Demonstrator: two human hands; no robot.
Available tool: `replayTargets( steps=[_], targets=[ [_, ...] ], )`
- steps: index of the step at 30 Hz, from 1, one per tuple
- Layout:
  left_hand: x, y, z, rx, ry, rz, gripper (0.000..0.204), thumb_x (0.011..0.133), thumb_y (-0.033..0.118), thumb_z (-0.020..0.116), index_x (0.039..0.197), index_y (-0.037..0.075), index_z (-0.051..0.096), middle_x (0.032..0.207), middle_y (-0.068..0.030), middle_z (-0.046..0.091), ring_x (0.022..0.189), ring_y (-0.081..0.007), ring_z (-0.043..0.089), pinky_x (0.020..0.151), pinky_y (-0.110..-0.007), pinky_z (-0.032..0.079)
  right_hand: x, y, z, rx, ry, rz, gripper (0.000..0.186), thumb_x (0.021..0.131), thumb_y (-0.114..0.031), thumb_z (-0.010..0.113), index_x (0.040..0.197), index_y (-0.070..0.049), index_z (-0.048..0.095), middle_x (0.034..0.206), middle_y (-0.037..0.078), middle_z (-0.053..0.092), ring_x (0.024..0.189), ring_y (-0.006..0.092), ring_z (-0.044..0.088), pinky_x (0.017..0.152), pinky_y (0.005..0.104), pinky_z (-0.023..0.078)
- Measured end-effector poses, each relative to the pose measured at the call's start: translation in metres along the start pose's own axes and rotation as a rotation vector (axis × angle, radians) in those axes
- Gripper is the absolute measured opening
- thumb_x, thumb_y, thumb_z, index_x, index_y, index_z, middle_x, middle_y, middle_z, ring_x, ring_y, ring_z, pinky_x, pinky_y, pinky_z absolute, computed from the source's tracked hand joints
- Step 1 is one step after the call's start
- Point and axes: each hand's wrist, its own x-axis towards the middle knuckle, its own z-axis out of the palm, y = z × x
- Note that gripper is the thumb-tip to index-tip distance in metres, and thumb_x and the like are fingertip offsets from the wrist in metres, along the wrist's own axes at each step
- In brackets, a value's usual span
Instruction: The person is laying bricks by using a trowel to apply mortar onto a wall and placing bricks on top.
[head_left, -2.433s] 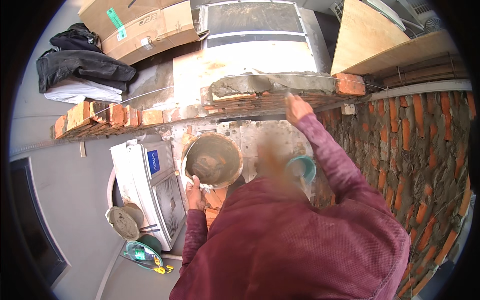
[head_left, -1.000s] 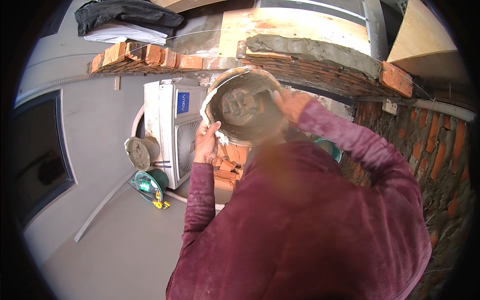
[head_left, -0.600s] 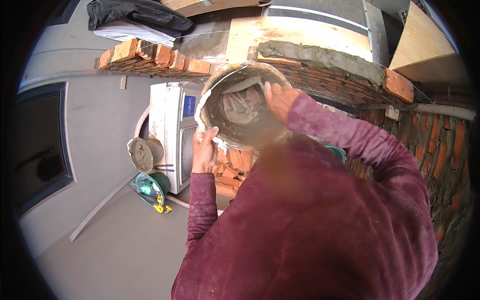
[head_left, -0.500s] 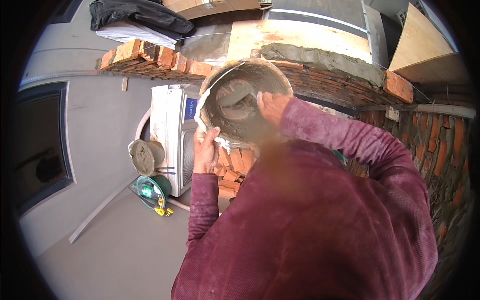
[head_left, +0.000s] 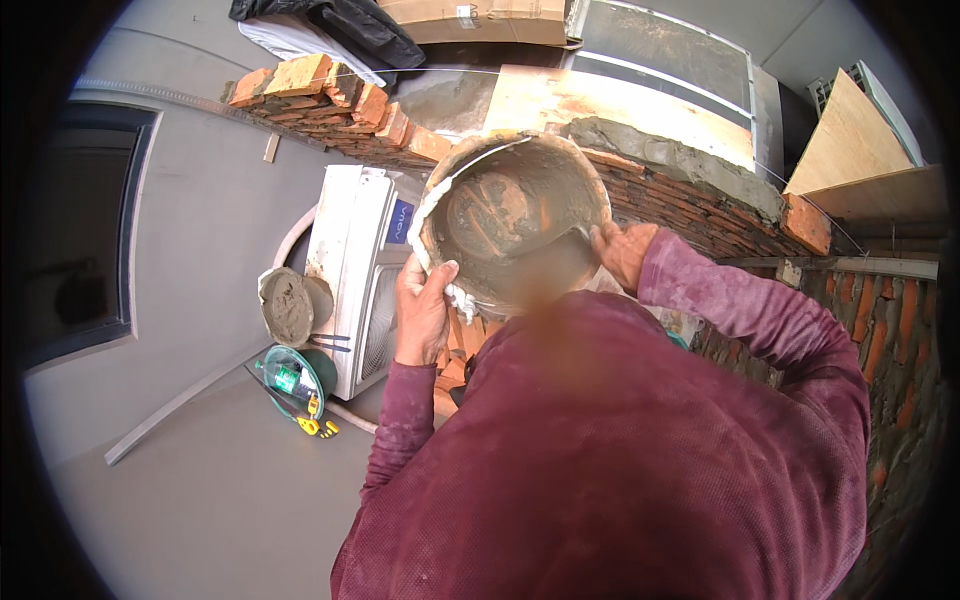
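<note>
A mortar-smeared bucket (head_left: 565, 178) is tilted so that its mouth faces me, in front of the low brick wall. My left hand (head_left: 424, 308) grips its left rim, thumb over the edge, beside a white wrapping or cord. At the right rim my right hand (head_left: 624, 255) is closed round the handle of a trowel (head_left: 560, 250). The blade lies inside the bucket against the near right wall; a blurred spot partly hides it. Thin grey mortar coats the inside, and the bottom shows scraped streaks.
Wet mortar (head_left: 680, 150) tops the brick wall (head_left: 690, 195). Left stand a white outdoor air-conditioner unit (head_left: 345, 270), a mortar-filled bucket (head_left: 290, 308) and a green bucket (head_left: 318, 372) with a bottle and yellow-handled tools. Loose bricks (head_left: 450, 370) lie beneath me. Plywood (head_left: 850, 140) leans right.
My right hand has drawn back to the right with the trowel, from inside the bucket to its rim. More of the bucket's bottom shows. The left hand keeps its grip.
</note>
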Motion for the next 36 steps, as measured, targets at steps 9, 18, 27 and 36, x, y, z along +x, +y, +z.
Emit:
replayTargets(
  steps=[9, 18, 27, 36],
  targets=[
    [0.0, 0.021, -0.002, -0.072, 0.016, 0.031, 0.031, 0.091, -0.003, 0.054, 0.121, 0.0, 0.053, 0.105, -0.0054, 0.062, 0.084, -0.0098, 0.061, 0.068, -0.025, 0.053, -0.02, -0.024, 0.001, -0.082, 0.415, -0.152, 0.048, 0.09, -0.014, 0.049, 0.134, 0.004, 0.046, 0.106, 0.013, 0.056, 0.097, 0.0238, 0.06, 0.068, 0.0364, 0.054],
    [-0.002, 0.031, 0.01, 0.07, -0.013, -0.032, 0.03, 0.087, 0.0, 0.058, 0.117, 0.0, 0.056, 0.1, -0.0042, 0.063, 0.074, -0.0043, 0.06, 0.051, -0.016, 0.047, 0.023, -0.009, -0.006, 0.087, 0.426, 0.011, 0.064, 0.083, -0.006, 0.05, 0.142, 0.006, 0.028, 0.101, 0.018, 0.054, 0.086, 0.0298, 0.063, 0.064, 0.0386, 0.057],
    [-0.011, 0.035, 0.023, 0.049, 0.028, -0.062, 0.028, 0.086, 0.001, 0.057, 0.114, 0.001, 0.057, 0.093, -0.0026, 0.063, 0.065, -0.0036, 0.057, 0.05, -0.017, 0.047, -0.006, 0.0, -0.003, 0.189, 0.317, -0.016, 0.066, 0.079, -0.001, 0.052, 0.141, 0.008, 0.029, 0.111, 0.024, 0.053, 0.091, 0.0348, 0.063, 0.069, 0.0419, 0.056],
    [-0.013, 0.034, 0.023, 0.141, -0.009, -0.035, 0.024, 0.087, 0.004, 0.058, 0.111, 0.003, 0.059, 0.088, 0.0006, 0.062, 0.062, -0.0033, 0.054, 0.05, -0.018, 0.045, -0.027, -0.003, -0.02, 0.188, 0.208, -0.027, 0.053, 0.089, -0.007, 0.05, 0.137, 0.009, 0.034, 0.107, 0.022, 0.054, 0.094, 0.0338, 0.062, 0.068, 0.0408, 0.056]
  ],
)
